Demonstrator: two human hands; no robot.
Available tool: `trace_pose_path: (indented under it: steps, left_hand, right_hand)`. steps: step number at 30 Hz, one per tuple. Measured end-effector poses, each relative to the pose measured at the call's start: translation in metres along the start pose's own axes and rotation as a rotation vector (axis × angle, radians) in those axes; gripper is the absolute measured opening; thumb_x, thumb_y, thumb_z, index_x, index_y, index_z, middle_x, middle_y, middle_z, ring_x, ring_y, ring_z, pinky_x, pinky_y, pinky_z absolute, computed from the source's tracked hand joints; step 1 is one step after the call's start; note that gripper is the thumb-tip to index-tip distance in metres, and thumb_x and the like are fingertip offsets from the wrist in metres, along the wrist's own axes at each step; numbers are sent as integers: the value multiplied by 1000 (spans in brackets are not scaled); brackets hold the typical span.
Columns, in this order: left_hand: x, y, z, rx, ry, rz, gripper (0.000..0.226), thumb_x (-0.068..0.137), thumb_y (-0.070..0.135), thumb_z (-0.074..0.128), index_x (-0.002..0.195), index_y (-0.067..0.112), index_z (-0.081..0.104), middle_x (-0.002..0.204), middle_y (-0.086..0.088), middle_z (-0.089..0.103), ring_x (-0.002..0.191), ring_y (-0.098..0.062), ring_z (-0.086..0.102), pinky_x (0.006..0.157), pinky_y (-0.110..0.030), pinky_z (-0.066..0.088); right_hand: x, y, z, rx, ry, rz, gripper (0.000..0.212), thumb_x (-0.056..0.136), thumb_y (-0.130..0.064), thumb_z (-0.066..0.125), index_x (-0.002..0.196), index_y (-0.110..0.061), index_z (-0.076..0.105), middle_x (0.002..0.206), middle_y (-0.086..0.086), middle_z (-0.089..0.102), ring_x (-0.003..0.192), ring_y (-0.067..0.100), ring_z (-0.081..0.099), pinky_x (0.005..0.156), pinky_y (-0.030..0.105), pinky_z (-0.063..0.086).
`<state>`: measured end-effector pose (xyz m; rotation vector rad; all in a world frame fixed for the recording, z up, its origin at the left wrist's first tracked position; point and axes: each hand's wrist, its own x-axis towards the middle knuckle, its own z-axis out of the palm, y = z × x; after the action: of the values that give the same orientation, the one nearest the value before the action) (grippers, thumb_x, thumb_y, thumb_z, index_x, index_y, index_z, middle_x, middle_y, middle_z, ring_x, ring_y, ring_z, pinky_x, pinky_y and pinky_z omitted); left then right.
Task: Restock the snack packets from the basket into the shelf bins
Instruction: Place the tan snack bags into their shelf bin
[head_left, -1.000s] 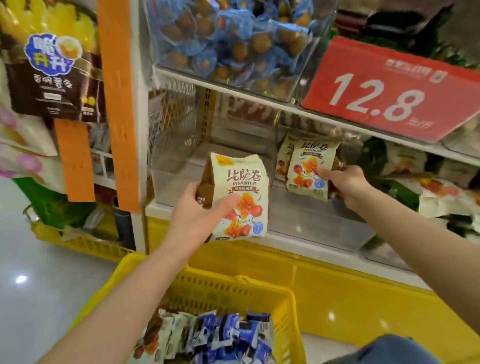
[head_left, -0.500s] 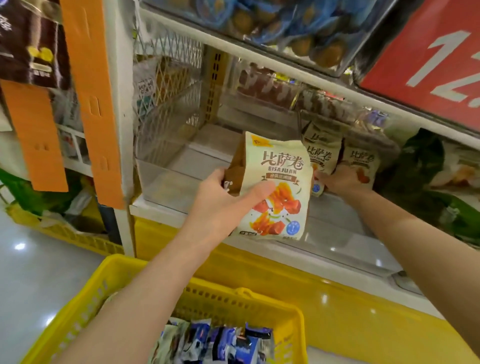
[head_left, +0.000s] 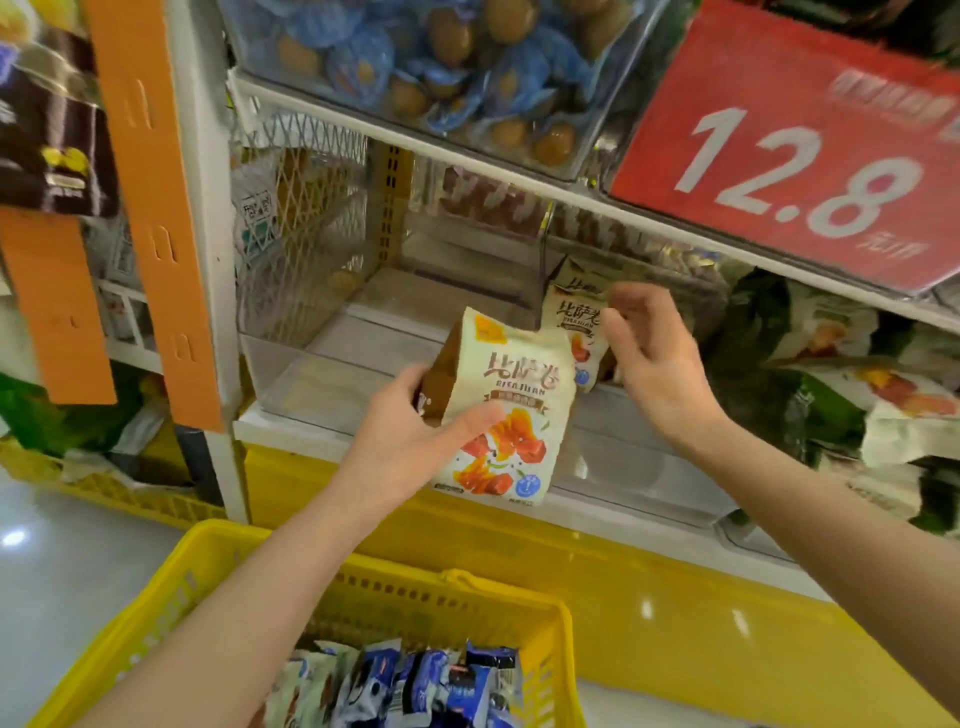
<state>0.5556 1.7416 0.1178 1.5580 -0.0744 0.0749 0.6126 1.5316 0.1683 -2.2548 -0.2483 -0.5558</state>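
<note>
A snack packet (head_left: 511, 410) is clasped upright by the left grip (head_left: 410, 441), readied for binning; no hold can be told for the right grip (head_left: 657, 364).

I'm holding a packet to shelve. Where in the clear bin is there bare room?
The bin floor is bare at left, between the wire mesh and the standing packets. Crowded at back right, where the right hand is at those packets.

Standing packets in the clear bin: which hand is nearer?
Right. The right hand is just beside the standing packets, at their right edge; the left hand is lower, towards the front of the bin, gripping another packet.
</note>
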Motion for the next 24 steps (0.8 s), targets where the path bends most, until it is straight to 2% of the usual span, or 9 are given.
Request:
trace_pose_path:
  steps: [2,4,7,9,12,16,19,21,24]
  left_hand:
    - [-10,-1,3,77,-40,45,57,44,54,73,93,29,57,79,26,68,71,5,66,54,-11,49]
    - [-22,-2,8,122,-95,99,57,46,55,71,95,30,56,83,25,68,72,5,65,56,-9,48]
    - [-40,0,16,248,-171,198,46,57,65,57,98,44,49,87,19,66,78,9,60,61,-8,43]
    - [-47,3,22,400,-188,254,52,60,74,41,106,49,42,90,21,60,82,9,56,64,-13,41]
    - [-50,15,37,554,-220,368,71,65,76,30,126,40,34,100,29,50,92,11,50,69,-13,41]
    - [-29,31,60,551,-176,528,56,86,61,28,134,32,31,122,17,47,105,6,46,80,-9,37]
    - [-4,29,75,716,-93,547,47,96,44,32,138,23,31,133,7,44,117,-6,46,92,-17,36]
    - [8,19,84,912,-117,546,43,97,41,33,135,22,37,134,4,47,119,-13,48,93,-26,40]
    - [17,0,94,1111,-168,570,36,99,41,28,119,23,52,116,2,61,100,-15,59,84,-28,43]
  right_hand:
    - [-22,-26,-12,-79,-197,-127,52,88,-51,45,132,-24,43,127,-14,46,117,-1,44,91,13,38]
    - [-42,-43,-21,-259,-422,-217,75,72,-73,38,135,-31,38,126,-22,42,113,-8,38,87,10,34]
    - [-64,-50,-28,-404,-566,-317,66,68,-75,43,122,-37,41,98,-29,49,90,-9,45,72,12,38]
    - [-76,-48,-34,-383,-535,-338,52,70,-69,52,110,-39,40,85,-30,44,82,-9,41,66,10,37]
    - [-83,-48,-53,-379,-455,-324,53,69,-66,57,112,-36,48,95,-25,52,88,-3,52,70,13,41]
    - [-74,-44,-99,-415,-121,-320,41,67,-61,60,103,-44,50,90,-27,57,82,-7,55,67,12,41]
    - [-58,-26,-124,-533,69,-269,37,72,-54,61,101,-33,51,89,-19,59,80,1,57,62,19,39]
    - [-43,-5,-124,-727,64,-219,47,77,-50,63,113,-21,52,97,-2,63,87,20,60,63,27,39]
    - [-19,28,-108,-951,-49,-113,59,81,-51,62,125,-17,43,105,5,63,93,27,60,66,29,35]
